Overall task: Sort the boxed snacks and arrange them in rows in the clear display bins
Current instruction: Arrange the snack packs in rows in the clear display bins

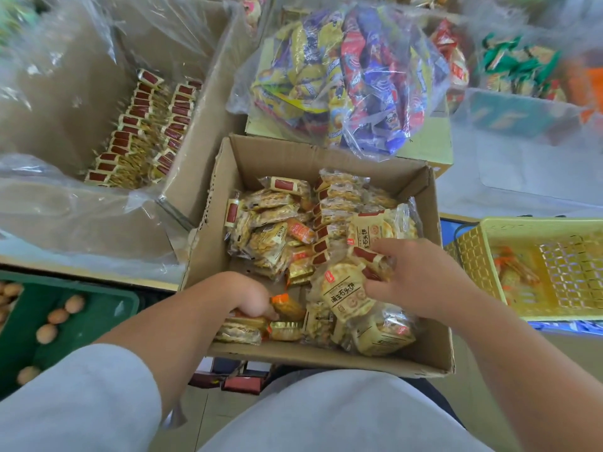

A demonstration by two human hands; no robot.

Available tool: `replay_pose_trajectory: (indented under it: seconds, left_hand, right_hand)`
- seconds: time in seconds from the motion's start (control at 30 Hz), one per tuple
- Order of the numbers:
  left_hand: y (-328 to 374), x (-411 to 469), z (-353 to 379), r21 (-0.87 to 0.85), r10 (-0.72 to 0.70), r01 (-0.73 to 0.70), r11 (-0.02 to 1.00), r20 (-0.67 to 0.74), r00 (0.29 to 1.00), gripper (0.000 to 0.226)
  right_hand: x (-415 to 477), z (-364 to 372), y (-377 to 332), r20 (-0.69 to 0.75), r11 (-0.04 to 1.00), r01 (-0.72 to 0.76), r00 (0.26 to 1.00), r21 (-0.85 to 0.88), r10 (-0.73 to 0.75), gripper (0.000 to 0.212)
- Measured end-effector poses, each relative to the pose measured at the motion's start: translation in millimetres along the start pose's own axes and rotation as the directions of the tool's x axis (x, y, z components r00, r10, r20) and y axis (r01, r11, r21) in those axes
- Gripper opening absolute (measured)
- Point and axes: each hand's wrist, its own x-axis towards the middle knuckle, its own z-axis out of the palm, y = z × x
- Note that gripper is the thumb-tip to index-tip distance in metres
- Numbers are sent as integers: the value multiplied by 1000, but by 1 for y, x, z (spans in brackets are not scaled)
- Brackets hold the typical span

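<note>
- The cardboard box [293,158] sits at the centre of the frame, holding a loose mix of snacks: small packets with a red label, gold ones, an orange one, and larger round biscuit packs [346,298] at its lower right.
- The right grip [421,278] pinches a red-labelled packet [372,257] between thumb and fingers, just above the biscuit packs.
- The left grip [251,301] is curled down into the lower left corner of the box, and seems to be clenched on a few flat gold packets [244,321]. The fingertips are partly hidden.
- The display bin [58,102] in the upper left of the frame already holds two rows of red-labelled packets [140,132], standing on edge with the labels facing the same way.
- The step in hand looks like picking out one kind of snack. It goes best if only matching packets are lifted and the big biscuit packs stay behind.
- Before carrying them over, square the packets into a flat stack with the red ends aligned, so they slot into a row without being turned.
- Set them at the near end of a row, pressed against the last packet so it does not topple.
- The loose plastic liner hangs over the bin's edge and could snag a full grip, so come in from above.
- The wrappers are thin, so a light hold should keep the biscuits from cracking.
</note>
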Motion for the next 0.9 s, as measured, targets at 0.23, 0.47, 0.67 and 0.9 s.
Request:
replay_pose_trajectory:
  seconds: [0.23, 0.47, 0.67, 0.9]
  left_hand:
    - [-3, 11, 5, -264, 30, -30, 964, -5, 1000, 60]
    - [8, 30, 15, -590, 81, -121, 798, -94, 992, 67]
    - [5, 26, 14, -681, 203, -190, 707, -62, 977, 134]
    - [11, 23, 8, -550, 172, -88, 831, 103, 980, 117]
  right_hand:
    - [-9, 31, 2, -74, 991, -7, 997, 131, 17, 63]
    - [-16, 48, 1, -171, 981, 61, 985, 182, -30, 61]
    - [-17, 53, 8, -184, 962, 75, 983, 261, -26, 63]
    - [-18, 55, 13, -185, 950, 75, 983, 304, -19, 58]
